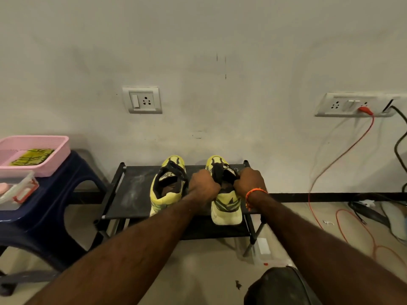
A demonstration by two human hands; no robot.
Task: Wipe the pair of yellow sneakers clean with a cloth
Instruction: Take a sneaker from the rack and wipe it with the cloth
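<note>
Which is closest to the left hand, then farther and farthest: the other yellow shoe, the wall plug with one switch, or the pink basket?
From the left hand:
1. Left yellow sneaker, right beside it.
2. Single-switch wall socket, up on the wall.
3. Pink basket, far left on the stool.

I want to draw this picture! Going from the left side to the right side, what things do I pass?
Pink tray with the cloth → blue stool → left sneaker → left hand → right sneaker → right hand → orange cable.
</note>
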